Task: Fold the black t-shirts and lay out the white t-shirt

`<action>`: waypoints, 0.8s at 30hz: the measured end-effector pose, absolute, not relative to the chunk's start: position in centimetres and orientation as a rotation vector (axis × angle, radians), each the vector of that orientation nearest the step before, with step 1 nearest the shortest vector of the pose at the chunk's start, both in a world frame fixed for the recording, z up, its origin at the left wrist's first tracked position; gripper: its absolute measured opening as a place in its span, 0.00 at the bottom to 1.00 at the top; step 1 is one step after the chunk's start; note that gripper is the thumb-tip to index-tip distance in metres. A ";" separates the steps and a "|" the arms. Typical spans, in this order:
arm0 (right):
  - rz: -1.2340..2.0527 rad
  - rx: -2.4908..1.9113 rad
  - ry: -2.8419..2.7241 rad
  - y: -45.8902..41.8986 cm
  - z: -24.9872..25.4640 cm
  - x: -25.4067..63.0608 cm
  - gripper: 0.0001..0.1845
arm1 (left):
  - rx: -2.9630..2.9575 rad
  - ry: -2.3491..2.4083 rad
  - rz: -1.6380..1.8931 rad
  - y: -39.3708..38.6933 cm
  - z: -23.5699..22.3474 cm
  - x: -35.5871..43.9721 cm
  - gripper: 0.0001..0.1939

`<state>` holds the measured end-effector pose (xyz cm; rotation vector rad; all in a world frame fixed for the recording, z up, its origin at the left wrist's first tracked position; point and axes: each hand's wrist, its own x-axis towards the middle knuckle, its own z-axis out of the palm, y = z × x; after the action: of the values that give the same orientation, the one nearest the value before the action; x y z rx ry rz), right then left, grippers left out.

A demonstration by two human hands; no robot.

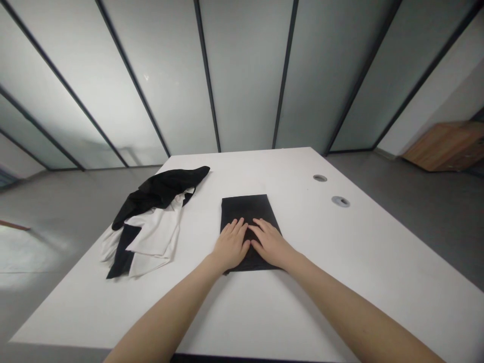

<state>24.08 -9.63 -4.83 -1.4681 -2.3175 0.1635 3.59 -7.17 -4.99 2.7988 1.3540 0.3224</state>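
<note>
A piece of black cloth point(247, 205), folded into a flat rectangle, lies on the white table point(302, 312). My left hand point(231, 244) rests palm down on its left part, fingers stretched toward the far side. On the right part lies my right hand point(269, 243), also flat, its fingers pointing in and away from me. The two hands almost meet over the middle of the cloth, thumbs close together. They cover much of its near half, so what kind of garment it may be does not show.
At the table's left side lies a loose heap of black clothes point(162, 187) and white clothes point(157, 237). Two round cable holes point(341, 201) are set in the tabletop at the right. Beyond the table stands a frosted glass wall point(245, 75); a wooden cabinet point(446, 146) stands far right.
</note>
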 end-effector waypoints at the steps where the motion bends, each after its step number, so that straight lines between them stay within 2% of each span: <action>1: 0.163 -1.484 -2.331 -9.7 -4.8 24.1 0.27 | 2.798 1.369 0.319 -7.3 -4.6 3.6 0.28; 3: 0.163 -1.500 -2.357 -9.8 -4.3 23.9 0.26 | 2.799 1.409 0.323 -7.7 -3.5 3.9 0.25; 6: 0.157 -1.500 -2.399 -10.0 -3.2 23.4 0.18 | 2.789 1.504 0.309 -8.3 -1.9 4.5 0.19; 9: 0.151 -1.492 -2.453 -10.0 -2.4 22.9 0.11 | 2.759 1.564 0.251 -8.6 -1.2 5.1 0.21; 19: 0.116 -1.498 -2.382 -9.6 -3.5 22.8 0.08 | 2.666 1.475 0.234 -7.4 -1.8 5.0 0.18; 24: 0.161 -1.440 -2.296 -9.4 -4.6 22.9 0.13 | 2.607 1.546 0.126 -7.1 -1.9 5.6 0.13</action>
<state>22.94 -9.39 -4.60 -1.4404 -2.2962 0.1612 5.59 -7.12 -1.89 2.6073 1.5461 0.1264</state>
